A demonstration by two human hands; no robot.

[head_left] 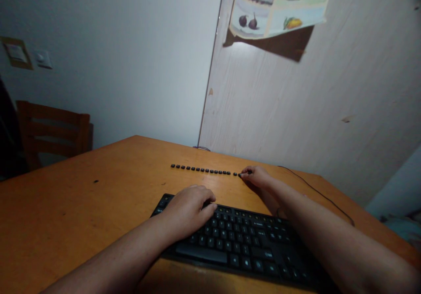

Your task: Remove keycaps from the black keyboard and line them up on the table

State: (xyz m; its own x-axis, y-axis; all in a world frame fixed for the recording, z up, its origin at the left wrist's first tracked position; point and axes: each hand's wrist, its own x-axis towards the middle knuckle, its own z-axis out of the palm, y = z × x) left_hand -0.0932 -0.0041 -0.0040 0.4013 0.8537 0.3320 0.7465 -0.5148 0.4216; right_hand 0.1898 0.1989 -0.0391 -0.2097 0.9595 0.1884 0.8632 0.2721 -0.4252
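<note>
A black keyboard (230, 234) lies on the wooden table, partly covered by my forearms. My left hand (192, 206) rests over its upper left part, thumb apart from the fingers, whose tips are partly hidden. Beyond the keyboard, small black keycaps (202, 170) form a long line running left to right. At the right end of that line, my right hand (252, 175) pinches one keycap (240, 175) between thumb and fingers, down at the tabletop. Another loose keycap (234, 174) sits just left of it, with a slight gap before the others.
The wooden table (98, 206) reaches the wall. A black cable (315, 188) curves along its right side. At the far left stands a wooden chair (54, 127). Fruit paintings (279, 8) hang on the wall, and a small dark speck (96, 181) lies on the table's left.
</note>
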